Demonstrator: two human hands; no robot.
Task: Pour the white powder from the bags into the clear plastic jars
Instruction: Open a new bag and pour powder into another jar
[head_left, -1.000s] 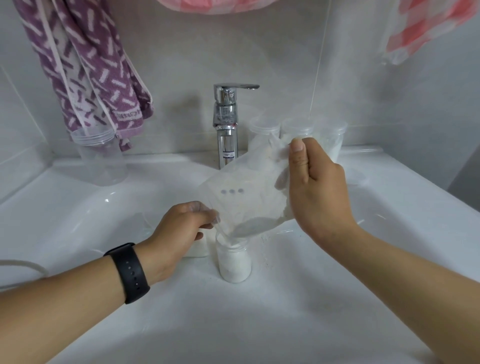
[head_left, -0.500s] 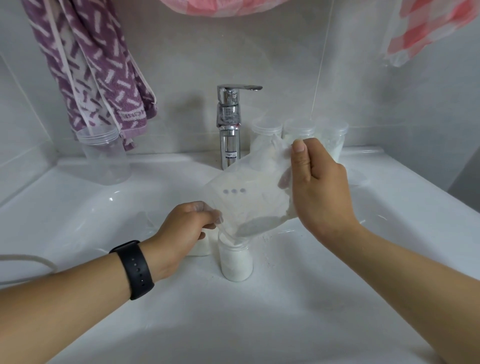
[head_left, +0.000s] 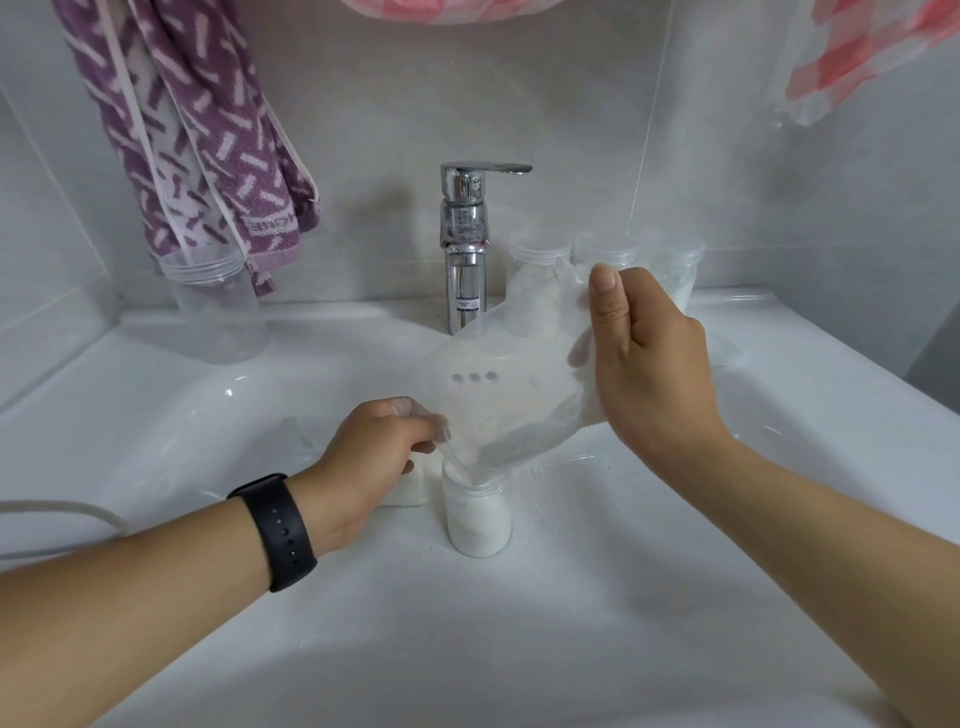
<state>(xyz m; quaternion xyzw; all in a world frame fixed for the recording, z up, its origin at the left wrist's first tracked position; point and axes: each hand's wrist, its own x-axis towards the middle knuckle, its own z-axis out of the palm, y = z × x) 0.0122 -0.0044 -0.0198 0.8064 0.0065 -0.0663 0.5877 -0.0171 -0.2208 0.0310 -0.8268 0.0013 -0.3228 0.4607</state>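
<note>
Where the translucent bag (head_left: 511, 395) narrows to its lowest corner, that corner dips into the mouth of a small clear jar (head_left: 478, 512) standing in the white sink basin (head_left: 649, 613), and the jar is filled with white powder almost to its neck. Whether powder is actually falling cannot be made out, since the film of the bag clouds the jar's rim. A grey smear of powder lies inside the bag's lower fold, and three dark dots show through its middle. The left hand (head_left: 376, 457), its wrist bearing a black watch band (head_left: 280, 530), closes its grip in a pinch on the bag's lower edge just beside the jar mouth; its fingertips are partly veiled by the plastic. The right hand (head_left: 649, 364) holds the bag's raised upper end, thumb pressed to the near face, with the remaining fingers hidden behind the film. A second powder-filled jar (head_left: 408, 488) stands touching or just behind the left hand and is largely covered by it. Behind the bag, three clear jars (head_left: 675, 270) line the sink's rear ledge, their lower parts obscured, so their contents are hard to judge. A chrome faucet (head_left: 465, 244) rises at centre, and an empty clear jar (head_left: 218, 306) stands at the left rear under a hanging purple patterned towel (head_left: 192, 130). Pink checked cloth (head_left: 872, 57) is cut off by the upper frame edge, and a pale cord (head_left: 57, 512) leaves the left edge.
</note>
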